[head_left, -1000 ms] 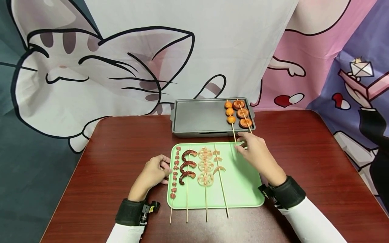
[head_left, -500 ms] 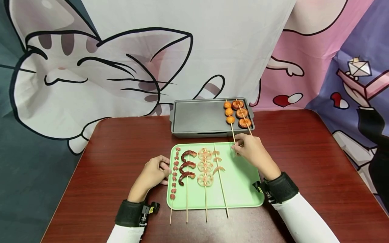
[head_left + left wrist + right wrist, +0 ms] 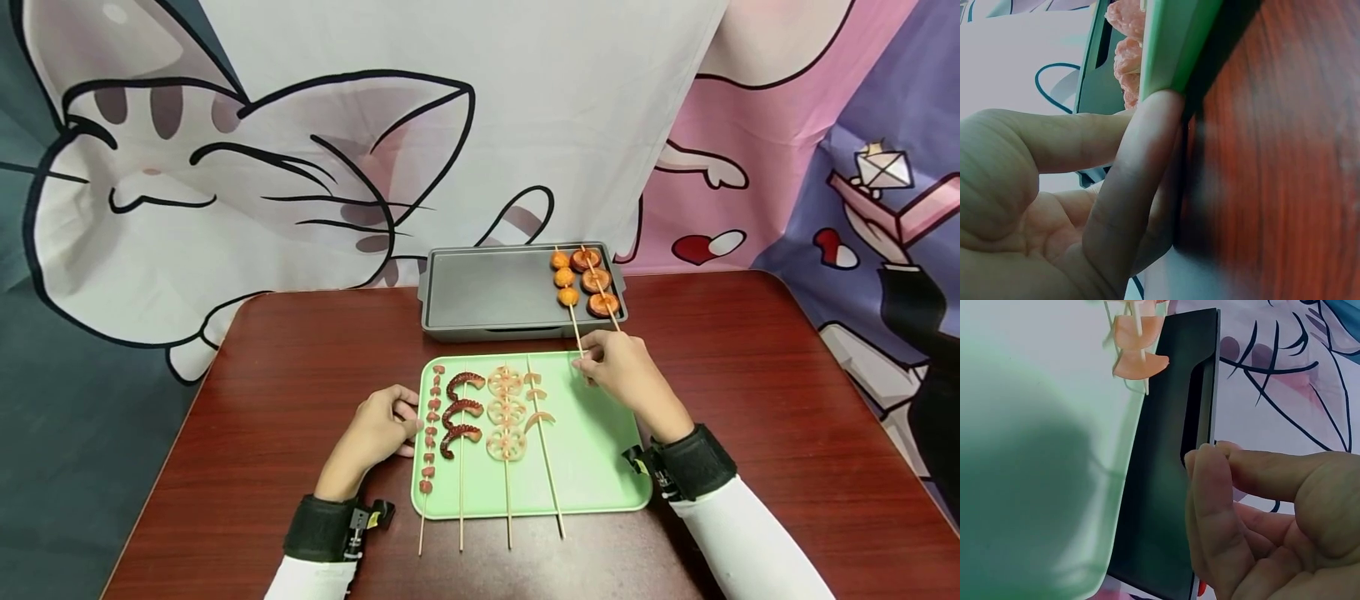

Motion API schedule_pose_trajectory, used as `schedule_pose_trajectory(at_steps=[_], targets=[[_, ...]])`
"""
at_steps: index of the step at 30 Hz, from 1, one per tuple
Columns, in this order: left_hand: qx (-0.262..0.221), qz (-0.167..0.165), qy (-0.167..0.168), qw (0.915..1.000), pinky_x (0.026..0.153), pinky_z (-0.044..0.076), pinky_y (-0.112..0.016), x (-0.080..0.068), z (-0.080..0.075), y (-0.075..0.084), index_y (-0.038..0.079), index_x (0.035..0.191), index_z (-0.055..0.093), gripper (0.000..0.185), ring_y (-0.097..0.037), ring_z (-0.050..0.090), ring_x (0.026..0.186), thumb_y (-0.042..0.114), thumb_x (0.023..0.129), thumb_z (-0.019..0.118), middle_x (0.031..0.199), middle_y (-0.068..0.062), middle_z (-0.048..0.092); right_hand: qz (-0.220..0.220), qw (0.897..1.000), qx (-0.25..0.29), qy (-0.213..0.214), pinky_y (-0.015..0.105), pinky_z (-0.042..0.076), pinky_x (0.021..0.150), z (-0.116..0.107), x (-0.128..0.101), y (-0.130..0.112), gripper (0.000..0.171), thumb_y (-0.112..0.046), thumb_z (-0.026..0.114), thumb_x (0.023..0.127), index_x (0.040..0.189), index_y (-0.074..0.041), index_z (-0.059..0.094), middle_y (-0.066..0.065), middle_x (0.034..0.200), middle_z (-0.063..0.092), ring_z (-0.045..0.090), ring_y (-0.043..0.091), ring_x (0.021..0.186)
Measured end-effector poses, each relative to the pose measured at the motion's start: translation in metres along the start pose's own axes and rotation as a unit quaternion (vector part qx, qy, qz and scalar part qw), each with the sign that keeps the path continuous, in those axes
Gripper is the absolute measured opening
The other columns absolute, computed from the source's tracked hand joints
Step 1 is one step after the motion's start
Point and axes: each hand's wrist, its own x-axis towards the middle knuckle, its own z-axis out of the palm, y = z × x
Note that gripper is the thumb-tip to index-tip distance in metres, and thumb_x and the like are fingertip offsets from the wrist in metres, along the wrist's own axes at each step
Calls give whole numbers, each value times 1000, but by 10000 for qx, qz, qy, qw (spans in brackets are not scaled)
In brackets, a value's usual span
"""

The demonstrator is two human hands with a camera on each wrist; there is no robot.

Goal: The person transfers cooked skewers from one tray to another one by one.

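R hand [image 3: 622, 367] pinching skewer [image 3: 576, 327]; L hand [image 3: 375, 429] on tray [image 3: 600, 450]

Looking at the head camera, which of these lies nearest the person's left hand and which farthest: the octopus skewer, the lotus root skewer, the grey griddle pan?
From the left hand, at the green tray's left edge:
1. Octopus skewer, on the tray's left part.
2. Lotus root skewer, mid-tray, further right.
3. Grey griddle pan, beyond the tray at the table's back.

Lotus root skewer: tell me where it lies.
In the head view the lotus root skewer lies on the green tray, between the octopus skewer and the shrimp skewer.
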Motion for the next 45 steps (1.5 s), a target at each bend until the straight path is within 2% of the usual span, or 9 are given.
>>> schedule_pose_trajectory(at_steps=[6,13,17,20,27,29,35,45], targets=[[17,15,-34,10000,57,64,-36,-1,0,0,-4,123,60,29,-26,65,72,-4,95,65,94,-16,60,125,9998,149,31,28,50,61,-3,-1,-1,23,-12,75,95,113,2,72,11,83,77,68,12,63],[4,-56,-23,10000,59,64,-36,1,0,-1,-3,124,60,29,-24,64,72,-3,95,65,95,-15,60,270,9974,669,-48,28,54,58,-7,-1,-2,18,-11,75,95,109,0,71,16,88,77,71,16,64],[19,-30,-28,10000,59,65,-36,1,0,-2,-4,124,60,29,-24,65,72,-3,96,64,95,-15,60,318,9930,1115,-218,37,64,65,-7,-2,-1,20,-6,73,96,113,4,69,21,94,77,72,17,65],[26,-20,-26,10000,59,64,-36,2,0,-2,-4,124,60,28,-24,65,72,-3,96,65,95,-15,60,404,9867,1530,-372,44,66,71,-7,-3,-1,23,-3,71,97,116,8,66,25,100,75,71,16,66],[39,-17,-42,10000,60,65,-36,2,-1,-1,-4,125,60,29,-23,65,71,-3,96,64,95,-16,60,430,9718,2266,-484,29,65,67,-10,-7,-1,33,-6,72,97,121,13,60,30,108,70,70,14,69],[48,-19,-47,10000,60,65,-36,2,-1,-1,-4,126,60,29,-23,65,72,-3,96,64,96,-16,60,416,9671,2452,-534,28,65,67,-11,-8,-1,33,-5,71,97,121,14,59,28,105,71,70,15,70],[72,1,-27,10000,60,65,-36,2,-2,-1,-4,125,60,29,-22,65,70,-3,96,65,95,-16,61,275,9576,2789,-663,27,64,67,-14,-13,0,30,-3,72,96,118,12,59,8,91,73,69,15,72],[9,-27,-31,10000,60,65,-36,0,-1,1,-4,125,60,30,-23,65,71,-4,95,64,94,-16,61,-7,9384,3161,-1396,31,65,69,-19,-30,4,28,-6,75,94,110,9,57,2,86,73,69,14,72]])
